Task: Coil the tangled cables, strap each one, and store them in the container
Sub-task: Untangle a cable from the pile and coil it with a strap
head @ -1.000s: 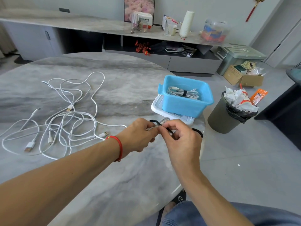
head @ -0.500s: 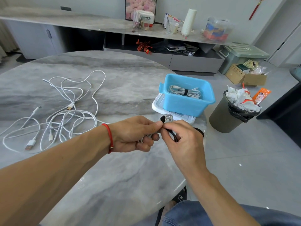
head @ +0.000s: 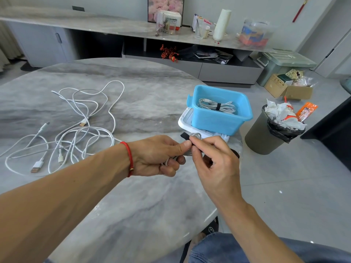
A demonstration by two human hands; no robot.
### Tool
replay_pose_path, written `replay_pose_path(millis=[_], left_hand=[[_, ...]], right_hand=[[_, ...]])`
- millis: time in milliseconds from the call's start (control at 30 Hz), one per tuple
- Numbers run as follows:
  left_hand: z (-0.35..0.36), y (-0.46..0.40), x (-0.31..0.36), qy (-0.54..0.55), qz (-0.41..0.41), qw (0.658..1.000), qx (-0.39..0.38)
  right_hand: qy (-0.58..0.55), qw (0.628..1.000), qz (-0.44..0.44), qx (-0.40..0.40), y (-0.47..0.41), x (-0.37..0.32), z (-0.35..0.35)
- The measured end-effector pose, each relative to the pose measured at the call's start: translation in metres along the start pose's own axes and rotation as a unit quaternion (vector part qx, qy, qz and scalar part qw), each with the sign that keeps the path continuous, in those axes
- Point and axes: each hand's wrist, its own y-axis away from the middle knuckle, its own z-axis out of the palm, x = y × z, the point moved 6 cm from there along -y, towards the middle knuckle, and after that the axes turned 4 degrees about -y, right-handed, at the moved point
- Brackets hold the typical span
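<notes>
My left hand (head: 159,154) grips a coiled white cable (head: 196,135), whose loops poke out past the thumb. My right hand (head: 212,158) pinches a black strap (head: 185,136) wrapped around that coil. Both hands hover just in front of the blue container (head: 218,120), which stands on a white lid (head: 185,123) and holds one strapped white cable (head: 216,107). A tangle of white cables (head: 76,133) with USB plugs lies on the marble table (head: 133,205) to the left.
A grey bin (head: 266,137) full of rubbish stands on the floor right of the table. Another black strap (head: 236,153) peeks out behind my right hand at the table's edge. A long sideboard with clutter runs along the back wall.
The hands have turned the coil: the cable loops and the strap's end now stick up past my left thumb. My right fingers have shifted onto the strap at the coil.
</notes>
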Motion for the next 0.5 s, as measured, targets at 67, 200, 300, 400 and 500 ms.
replay_pose_path(millis=[67, 200, 300, 400, 500], left_hand=[[0.0, -0.0003, 0.0, -0.002, -0.003, 1.0, 0.003], [0.001, -0.0004, -0.0016, -0.007, 0.008, 1.0, 0.024], [0.001, -0.0017, -0.0039, -0.033, 0.019, 0.997, 0.07], [0.001, -0.0038, -0.0072, -0.041, 0.026, 0.991, 0.121], [-0.0024, -0.0056, -0.0078, -0.032, 0.028, 0.984, 0.173]], right_hand=[[0.007, 1.0, -0.005, -0.008, -0.0001, -0.001, 0.0012], [0.031, 0.999, -0.013, -0.043, -0.002, 0.0004, 0.0022], [0.074, 0.994, -0.044, -0.063, -0.0019, -0.0038, 0.0042], [0.077, 0.993, -0.063, -0.068, -0.0002, -0.0047, 0.0067], [0.021, 0.997, -0.032, -0.065, 0.0015, -0.0018, 0.0086]])
